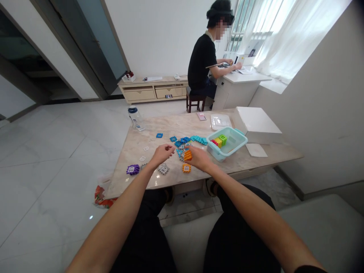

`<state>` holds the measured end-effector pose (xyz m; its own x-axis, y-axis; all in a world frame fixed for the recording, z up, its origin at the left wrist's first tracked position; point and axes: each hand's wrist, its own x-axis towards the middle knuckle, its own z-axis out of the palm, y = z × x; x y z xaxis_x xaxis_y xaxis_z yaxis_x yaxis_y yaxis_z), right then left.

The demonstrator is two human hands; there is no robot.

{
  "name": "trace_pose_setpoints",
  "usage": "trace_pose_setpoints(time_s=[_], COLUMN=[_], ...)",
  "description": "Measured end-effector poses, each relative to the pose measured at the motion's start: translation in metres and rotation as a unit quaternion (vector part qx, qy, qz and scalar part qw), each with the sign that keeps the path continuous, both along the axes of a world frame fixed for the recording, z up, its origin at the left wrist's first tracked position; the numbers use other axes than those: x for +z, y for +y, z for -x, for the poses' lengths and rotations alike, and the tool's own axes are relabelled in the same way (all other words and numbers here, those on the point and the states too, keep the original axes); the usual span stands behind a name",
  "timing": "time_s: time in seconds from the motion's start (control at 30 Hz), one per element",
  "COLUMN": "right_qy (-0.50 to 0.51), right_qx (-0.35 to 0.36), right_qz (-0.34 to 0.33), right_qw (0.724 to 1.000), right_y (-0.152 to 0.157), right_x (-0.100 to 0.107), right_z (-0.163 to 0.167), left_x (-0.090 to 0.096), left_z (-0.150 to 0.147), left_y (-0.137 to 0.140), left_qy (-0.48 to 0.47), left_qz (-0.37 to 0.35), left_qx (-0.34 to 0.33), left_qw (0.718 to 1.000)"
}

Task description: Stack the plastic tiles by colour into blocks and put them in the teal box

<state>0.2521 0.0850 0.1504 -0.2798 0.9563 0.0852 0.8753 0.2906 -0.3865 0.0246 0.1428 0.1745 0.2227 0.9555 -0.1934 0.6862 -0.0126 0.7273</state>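
Note:
My right hand (199, 158) is closed around a stack of orange interlocking plastic tiles (187, 155), held just above the table. To its left, my left hand (163, 154) reaches in with its fingers partly bent and apart, and I see nothing in them. Blue tiles (184, 140) and turquoise tiles (199, 140) lie beyond both hands. Another orange tile (186, 168) with a white grid piece rests nearer to me. Grey tiles (163, 169) lie below my left hand, and purple tiles (132, 169) sit farther left.
A light teal basket (237, 146) holding green, yellow and red tiles stands at the right. Behind it are a clear plastic lid (220, 121) and a white box (259, 123). A water bottle (136, 119) stands at the far left corner. Another person (202, 60) sits at a white desk.

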Motion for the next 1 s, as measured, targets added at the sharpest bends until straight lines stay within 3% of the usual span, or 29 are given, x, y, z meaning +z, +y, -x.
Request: trace_pose_setpoints(time_s=[0.1, 0.23, 0.3, 0.47, 0.7, 0.9, 1.0], right_qy=[0.179, 0.299, 0.311, 0.305, 0.310, 0.340, 0.327], right_qx=[0.005, 0.039, 0.042, 0.053, 0.075, 0.113, 0.116], right_qz=[-0.076, -0.130, -0.141, -0.163, -0.175, -0.116, -0.121], right_qw=[0.981, 0.945, 0.939, 0.937, 0.931, 0.926, 0.930], right_y=[-0.001, -0.011, -0.017, -0.020, -0.020, -0.023, -0.024], right_x=[0.019, 0.036, 0.040, 0.044, 0.040, 0.045, 0.044], right_z=[-0.018, -0.031, -0.033, -0.034, -0.040, -0.042, -0.043], left_x=[0.006, 0.014, 0.017, 0.023, 0.029, 0.032, 0.031], left_z=[-0.017, -0.045, -0.059, -0.089, -0.092, -0.089, -0.089], left_y=[-0.005, -0.017, -0.023, -0.035, -0.043, -0.048, -0.050], left_qy=[-0.155, -0.413, -0.451, -0.519, -0.503, -0.491, -0.488], left_qz=[0.087, 0.246, 0.271, 0.261, 0.257, 0.247, 0.259], left_qx=[-0.056, -0.117, -0.133, -0.099, -0.106, -0.099, -0.087], left_qw=[0.982, 0.869, 0.840, 0.808, 0.818, 0.829, 0.829])
